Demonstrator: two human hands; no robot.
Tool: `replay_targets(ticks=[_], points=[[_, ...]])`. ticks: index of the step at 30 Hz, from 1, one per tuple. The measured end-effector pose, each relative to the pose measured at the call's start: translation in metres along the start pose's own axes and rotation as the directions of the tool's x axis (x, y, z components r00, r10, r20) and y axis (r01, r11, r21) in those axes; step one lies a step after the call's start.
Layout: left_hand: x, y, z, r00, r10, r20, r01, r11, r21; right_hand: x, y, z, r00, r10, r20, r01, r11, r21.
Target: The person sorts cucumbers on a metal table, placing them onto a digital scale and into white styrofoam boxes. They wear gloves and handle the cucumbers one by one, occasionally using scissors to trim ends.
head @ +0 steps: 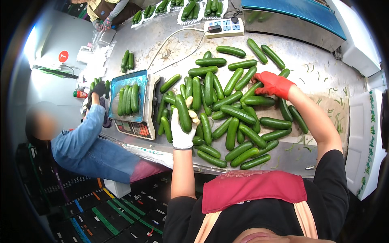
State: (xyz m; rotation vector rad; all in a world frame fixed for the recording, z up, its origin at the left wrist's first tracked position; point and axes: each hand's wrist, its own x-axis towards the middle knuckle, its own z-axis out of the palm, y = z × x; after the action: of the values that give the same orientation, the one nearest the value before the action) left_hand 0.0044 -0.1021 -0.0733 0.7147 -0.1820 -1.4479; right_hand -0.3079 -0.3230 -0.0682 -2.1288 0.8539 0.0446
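Note:
My left hand, in a white glove with cream fingertips, holds a green cucumber lengthwise across its palm. In a red rubber glove, my right hand reaches into the right side of a loose pile of cucumbers, its thumb and fingers around one cucumber. The pile spreads over a metal table on both sides of my hands. Left of the pile stands a digital scale with a blue tray, on which several cucumbers lie side by side.
A co-worker in blue sleeves handles cucumbers beyond the scale; another person's gloved hands are at the far left. A power strip with cables lies behind the pile, near packed cucumbers. White foam boxes stand at right.

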Motion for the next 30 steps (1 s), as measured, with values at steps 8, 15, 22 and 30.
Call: replay_targets(ticks=[8, 15, 22, 30], points=[[-0.009, -0.026, -0.01, 0.998, -0.021, -0.055, 0.036, 0.958, 0.284, -0.039, 0.006, 0.014, 0.946, 0.064, -0.317, 0.034, 0.956, 0.293], [0.005, -0.056, 0.017, 0.999, -0.046, 0.014, 0.039, 0.949, 0.312, -0.053, 0.002, 0.043, 0.907, 0.39, -0.16, 0.0, 0.38, 0.925], [0.005, -0.05, 0.036, 0.995, 0.097, 0.021, -0.097, 0.912, 0.399, -0.062, 0.034, 0.051, 0.869, 0.445, -0.216, 0.164, 0.152, 0.975], [-0.018, -0.063, 0.031, 0.999, 0.037, 0.008, -0.032, 0.703, 0.711, -0.043, 0.036, 0.06, 0.875, 0.19, -0.445, 0.261, 0.59, 0.764]])
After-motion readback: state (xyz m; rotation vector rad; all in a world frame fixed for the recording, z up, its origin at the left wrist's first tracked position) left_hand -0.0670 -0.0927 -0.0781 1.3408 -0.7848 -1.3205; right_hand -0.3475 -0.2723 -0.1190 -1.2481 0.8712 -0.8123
